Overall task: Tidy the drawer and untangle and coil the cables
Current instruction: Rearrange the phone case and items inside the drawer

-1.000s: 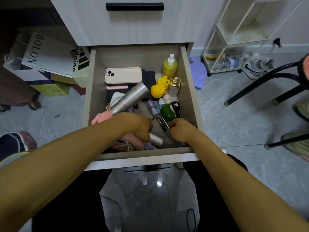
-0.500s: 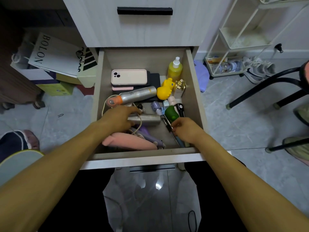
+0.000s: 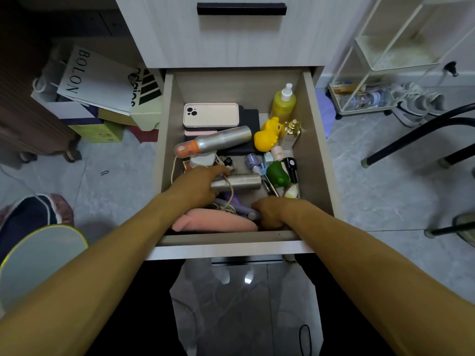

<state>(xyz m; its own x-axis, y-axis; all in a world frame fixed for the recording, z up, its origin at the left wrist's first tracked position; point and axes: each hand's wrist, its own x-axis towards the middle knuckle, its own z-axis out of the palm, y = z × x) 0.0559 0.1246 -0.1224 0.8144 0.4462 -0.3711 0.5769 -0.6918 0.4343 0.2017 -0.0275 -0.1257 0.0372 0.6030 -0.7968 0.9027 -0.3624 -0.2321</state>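
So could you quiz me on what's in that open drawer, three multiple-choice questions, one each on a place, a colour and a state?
1. Where does the phone lie?
A. at the back left of the drawer
B. on the floor
C. front right of the drawer

2. What colour is the spray bottle at the back right?
A. blue
B. yellow
C. black

3. What is the left hand doing?
A. resting on the floor
B. pulling the upper drawer's handle
C. holding a short silver can

Answers:
1 A: the phone sits in its pale case near the back wall, towards the left side.
2 B: its body is yellow with a white nozzle.
3 C: the fingers wrap the can's left end, where a pale cable loops across it.
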